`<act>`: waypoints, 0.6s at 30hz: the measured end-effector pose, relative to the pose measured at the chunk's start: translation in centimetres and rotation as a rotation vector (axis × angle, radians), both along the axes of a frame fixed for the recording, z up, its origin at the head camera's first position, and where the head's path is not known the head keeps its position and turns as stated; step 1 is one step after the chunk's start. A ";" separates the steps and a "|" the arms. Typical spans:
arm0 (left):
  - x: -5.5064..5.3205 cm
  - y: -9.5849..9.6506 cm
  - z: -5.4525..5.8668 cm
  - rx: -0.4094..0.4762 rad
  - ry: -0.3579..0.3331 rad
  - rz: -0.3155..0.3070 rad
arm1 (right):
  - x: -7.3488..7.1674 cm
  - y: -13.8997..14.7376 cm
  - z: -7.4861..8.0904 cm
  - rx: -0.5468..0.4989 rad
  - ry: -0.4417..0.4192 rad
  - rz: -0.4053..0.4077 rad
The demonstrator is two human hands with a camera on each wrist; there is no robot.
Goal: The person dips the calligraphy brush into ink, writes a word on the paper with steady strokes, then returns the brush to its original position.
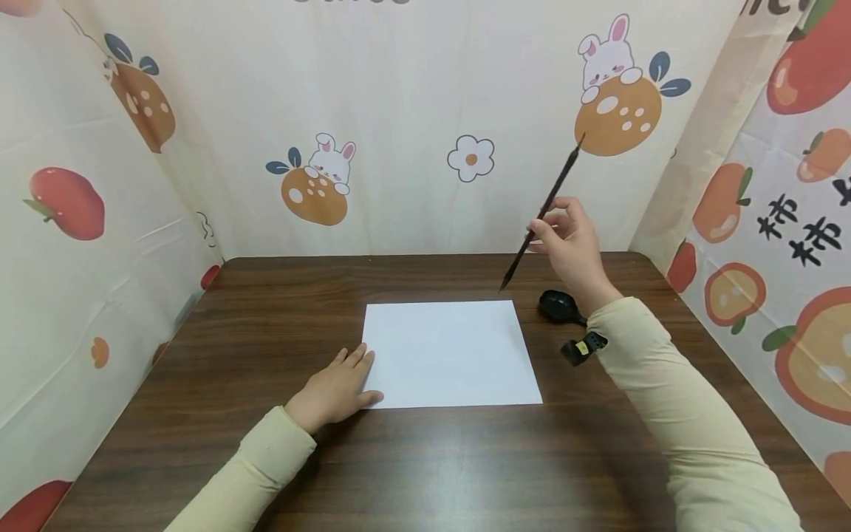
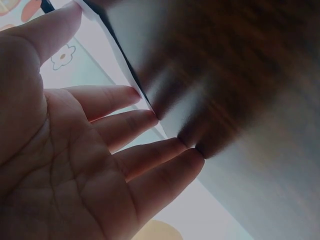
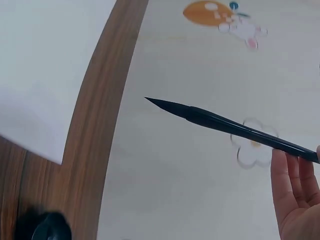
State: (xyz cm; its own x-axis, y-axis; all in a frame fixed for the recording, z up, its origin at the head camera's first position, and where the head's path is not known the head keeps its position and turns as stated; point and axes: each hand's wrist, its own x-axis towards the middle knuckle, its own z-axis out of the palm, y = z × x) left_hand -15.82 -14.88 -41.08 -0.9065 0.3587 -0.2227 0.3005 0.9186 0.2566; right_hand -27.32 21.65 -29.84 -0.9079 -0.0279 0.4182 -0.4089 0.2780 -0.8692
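Head view: right hand (image 1: 570,240) pinches a dark brush (image 1: 564,174), slanted, lower tip clear of the paper (image 1: 452,355). Left hand (image 1: 334,388) loose, fingers extended, rests at the paper's left edge. Paper lies flat on brown table (image 1: 452,473); rounded black object (image 1: 558,306) beside it, right. Printed curtain (image 1: 412,96) behind.
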 end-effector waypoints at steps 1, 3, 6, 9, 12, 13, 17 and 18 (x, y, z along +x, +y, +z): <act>0.0 0.0 0.0 0.001 0.001 0.000 | 0.0 -0.4 0.0 0.010 0.000 0.007; 0.0 0.0 -0.1 0.002 0.002 -0.001 | 0.1 -1.2 0.0 0.031 -0.001 0.020; 0.0 0.0 0.0 0.004 0.004 -0.001 | 0.1 -2.4 0.0 0.045 0.004 0.051; -0.1 0.0 0.0 0.005 0.004 0.000 | 0.0 -3.5 0.1 0.038 0.002 0.080; -0.1 0.0 0.0 0.006 0.001 0.005 | 0.1 -4.6 0.2 0.041 -0.006 0.097; -0.1 0.0 -0.1 0.006 0.000 0.006 | 0.1 -5.0 0.2 0.044 -0.008 0.099; -0.1 0.0 -0.1 0.007 -0.008 0.007 | 0.0 -6.5 -0.1 0.064 -0.010 0.124; -0.1 0.0 -0.2 0.007 -0.011 0.008 | -0.1 -6.9 -0.2 0.069 -0.009 0.132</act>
